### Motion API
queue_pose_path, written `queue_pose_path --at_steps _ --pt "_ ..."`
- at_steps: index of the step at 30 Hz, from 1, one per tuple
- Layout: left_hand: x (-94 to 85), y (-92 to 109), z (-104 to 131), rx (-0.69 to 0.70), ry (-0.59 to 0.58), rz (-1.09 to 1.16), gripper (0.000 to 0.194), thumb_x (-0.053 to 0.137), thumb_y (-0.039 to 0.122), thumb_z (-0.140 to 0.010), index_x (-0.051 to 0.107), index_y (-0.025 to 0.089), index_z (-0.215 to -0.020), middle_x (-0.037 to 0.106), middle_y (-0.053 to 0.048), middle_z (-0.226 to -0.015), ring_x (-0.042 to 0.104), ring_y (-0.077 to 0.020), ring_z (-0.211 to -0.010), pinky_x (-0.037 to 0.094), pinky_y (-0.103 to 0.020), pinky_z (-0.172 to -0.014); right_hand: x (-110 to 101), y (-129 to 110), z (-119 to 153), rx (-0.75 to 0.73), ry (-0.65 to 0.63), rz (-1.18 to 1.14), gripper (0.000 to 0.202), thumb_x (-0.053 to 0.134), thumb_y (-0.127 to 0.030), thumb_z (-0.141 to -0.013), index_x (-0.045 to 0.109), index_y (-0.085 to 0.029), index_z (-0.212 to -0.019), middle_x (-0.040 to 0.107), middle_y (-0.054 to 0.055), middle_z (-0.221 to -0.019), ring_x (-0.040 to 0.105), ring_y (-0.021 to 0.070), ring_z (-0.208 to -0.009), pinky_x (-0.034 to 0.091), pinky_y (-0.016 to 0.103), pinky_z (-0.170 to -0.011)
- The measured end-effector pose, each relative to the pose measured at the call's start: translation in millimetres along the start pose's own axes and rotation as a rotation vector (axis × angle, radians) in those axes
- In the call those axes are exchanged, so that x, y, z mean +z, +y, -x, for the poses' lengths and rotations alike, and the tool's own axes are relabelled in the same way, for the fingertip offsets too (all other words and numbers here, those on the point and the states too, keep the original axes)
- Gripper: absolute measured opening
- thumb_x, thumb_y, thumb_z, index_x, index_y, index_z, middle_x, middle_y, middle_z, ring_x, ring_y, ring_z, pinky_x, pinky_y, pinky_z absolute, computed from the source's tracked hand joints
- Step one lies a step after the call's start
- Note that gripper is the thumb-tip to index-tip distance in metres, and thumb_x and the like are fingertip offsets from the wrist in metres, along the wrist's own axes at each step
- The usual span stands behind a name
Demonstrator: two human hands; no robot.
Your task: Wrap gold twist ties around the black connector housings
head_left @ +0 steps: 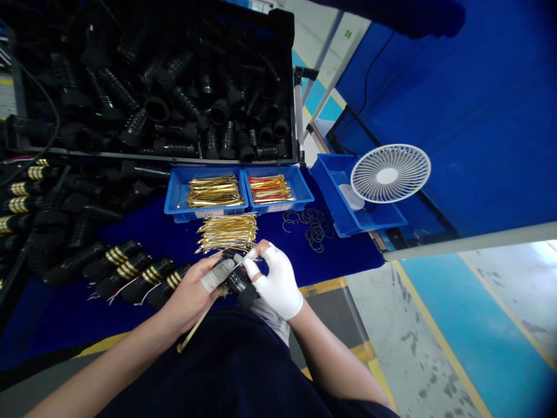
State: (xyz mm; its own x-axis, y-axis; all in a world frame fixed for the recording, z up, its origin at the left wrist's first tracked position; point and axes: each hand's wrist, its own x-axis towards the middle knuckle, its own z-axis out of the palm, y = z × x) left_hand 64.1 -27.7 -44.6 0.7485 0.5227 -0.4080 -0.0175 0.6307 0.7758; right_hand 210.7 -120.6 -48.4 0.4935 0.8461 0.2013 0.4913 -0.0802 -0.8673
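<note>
Painted floor lanes (483, 310), blue parts bins (180, 215) and a heaped black crate (285, 29) show a factory workshop.

right hand (276, 278) first, and it's a white glove (282, 287), close-fitting, stopping at the wrist, thumb and finger ends poking out uncovered! over to the left hand (195, 290): a grey wrap (217, 276) hugs the thumb, the palm side bare. both forearms (335, 357) are bare too. down the middle, a dark navy garment (239, 366), plain, with pale grey cloth (272, 319) peeking out beside it.
</note>
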Motion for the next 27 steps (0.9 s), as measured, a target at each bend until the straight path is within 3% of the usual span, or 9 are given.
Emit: queue_pose_path --at_steps 4,8,10,11,13,16,18,23,27 --pt "-6.2 -1.4 -3.1 0.013 -0.082 -0.11 0.029 0.08 0.04 -0.081 0.077 0.016 -0.096 0.071 -0.006 -0.087 0.062 -0.0169 -0.076 0.049 -0.025 -0.068 -6.3 -0.9 -1.0 -0.006 -0.007 -0.081 0.01 0.059 -0.02 -0.09 0.061 -0.021 -0.08 0.066 0.002 -0.082 0.063 0.0183 -0.079 0.048 0.031 -0.077" --pt "-12.7 -1.1 -9.6 -0.053 -0.082 -0.06 0.03 0.078 0.039 -0.082 0.077 0.016 -0.101 0.074 -0.009 -0.09 0.065 -0.0191 -0.077 0.051 -0.03 -0.073 -16.3 1.4 1.7 -0.33 -0.289 -0.014 0.013 0.061 -0.03 -0.093 0.067 -0.024 -0.084 0.067 0.003 -0.077 0.061 0.0183 -0.073 0.047 0.032 -0.071" --pt "-16.6 -1.3 -13.4 -0.066 -0.068 -0.059 0.029 0.077 0.039 -0.083 0.077 0.016 -0.101 0.074 -0.009 -0.089 0.066 -0.019 -0.075 0.051 -0.03 -0.073 -15.4 4.6 4.6 -0.414 -0.338 0.005 0.015 0.061 -0.033 -0.094 0.069 -0.025 -0.083 0.066 0.003 -0.074 0.06 0.018 -0.069 0.045 0.033 -0.07" --pt "-18.5 -1.6 -15.1 -0.063 -0.06 -0.092 0.03 0.077 0.04 -0.083 0.077 0.016 -0.102 0.074 -0.009 -0.089 0.066 -0.0196 -0.076 0.052 -0.031 -0.074 -13.6 5.6 6.1 -0.381 -0.284 -0.033 0.018 0.06 -0.035 -0.094 0.068 -0.024 -0.082 0.066 0.003 -0.073 0.059 0.018 -0.068 0.045 0.034 -0.069" --pt "-21.5 -2.9 -17.8 0.005 -0.027 -0.222 0.029 0.078 0.04 -0.082 0.078 0.016 -0.098 0.074 -0.01 -0.093 0.067 -0.0217 -0.083 0.051 -0.031 -0.079 -8.8 4.2 8.6 -0.207 -0.044 -0.223 0.033 0.055 -0.045 -0.097 0.065 -0.023 -0.075 0.06 0.003 -0.066 0.056 0.0174 -0.062 0.044 0.034 -0.063" --pt "-23.2 -6.5 -20.6 0.154 0.035 -0.41 0.023 0.082 0.037 -0.077 0.08 0.016 -0.086 0.072 -0.011 -0.1 0.065 -0.0253 -0.097 0.047 -0.031 -0.089 -1.0 -7.4 10.5 0.046 0.353 -0.638 0.053 0.044 -0.064 -0.096 0.048 -0.025 -0.061 0.034 -0.004 -0.048 0.035 0.0136 -0.043 0.036 0.032 -0.049" --pt "-23.0 -9.2 -22.3 0.188 0.054 -0.433 0.021 0.081 0.037 -0.078 0.08 0.017 -0.084 0.071 -0.011 -0.101 0.064 -0.026 -0.097 0.047 -0.032 -0.09 5.2 -15.8 10.5 0.113 0.466 -0.841 0.056 0.042 -0.069 -0.094 0.039 -0.026 -0.058 0.021 -0.007 -0.045 0.024 0.0121 -0.038 0.033 0.03 -0.044" --pt "-26.4 -13.1 -28.7 0.209 0.048 -0.529 0.012 0.078 0.03 -0.078 0.079 0.018 -0.081 0.068 -0.007 -0.09 0.061 -0.0247 -0.089 0.044 -0.031 -0.083 25.2 -11.4 8.0 0.153 0.368 -0.943 0.059 0.046 -0.076 -0.087 0.039 -0.026 -0.055 0.021 -0.007 -0.039 0.022 0.0115 -0.034 0.031 0.03 -0.041" --pt "-32.5 -14.5 -35.6 0.25 0.049 -0.607 0.01 0.073 0.027 -0.079 0.073 0.019 -0.073 0.063 -0.004 -0.078 0.053 -0.0225 -0.077 0.041 -0.03 -0.075 36.4 -5.4 -2.1 0.088 0.219 -0.905 0.062 0.054 -0.081 -0.079 0.046 -0.026 -0.051 0.025 -0.007 -0.036 0.027 0.0119 -0.033 0.032 0.031 -0.041"
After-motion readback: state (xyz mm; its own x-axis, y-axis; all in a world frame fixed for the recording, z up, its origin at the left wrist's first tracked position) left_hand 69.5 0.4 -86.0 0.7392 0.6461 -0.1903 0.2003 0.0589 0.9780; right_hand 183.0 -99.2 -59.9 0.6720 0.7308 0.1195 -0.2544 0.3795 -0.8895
